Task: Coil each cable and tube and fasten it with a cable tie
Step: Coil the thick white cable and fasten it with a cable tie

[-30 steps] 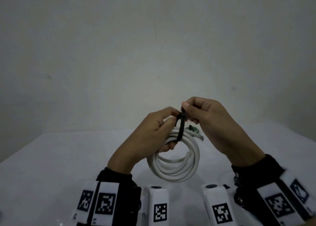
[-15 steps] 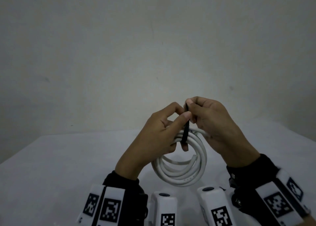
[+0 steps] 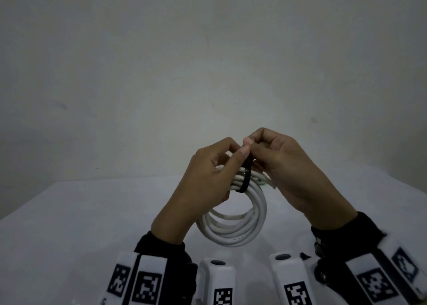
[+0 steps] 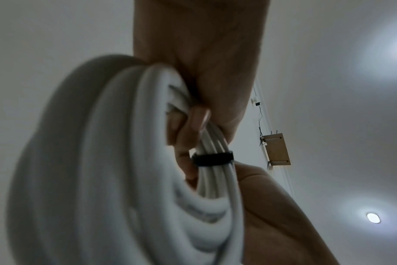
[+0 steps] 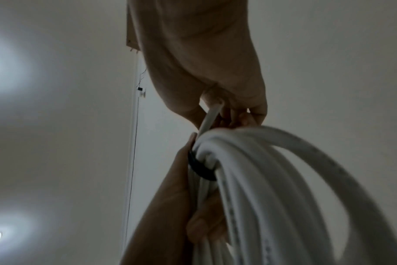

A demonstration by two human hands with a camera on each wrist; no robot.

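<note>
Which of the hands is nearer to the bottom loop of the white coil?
Left. The left hand grips the white coil at its upper left; the right hand pinches the black tie above.

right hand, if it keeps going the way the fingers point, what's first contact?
Probably the left hand: the right hand points left across the black cable tie on the white cable coil, and their fingertips already nearly meet. Depth unclear.

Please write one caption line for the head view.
Both hands fasten a black tie around a coiled white cable.
</note>
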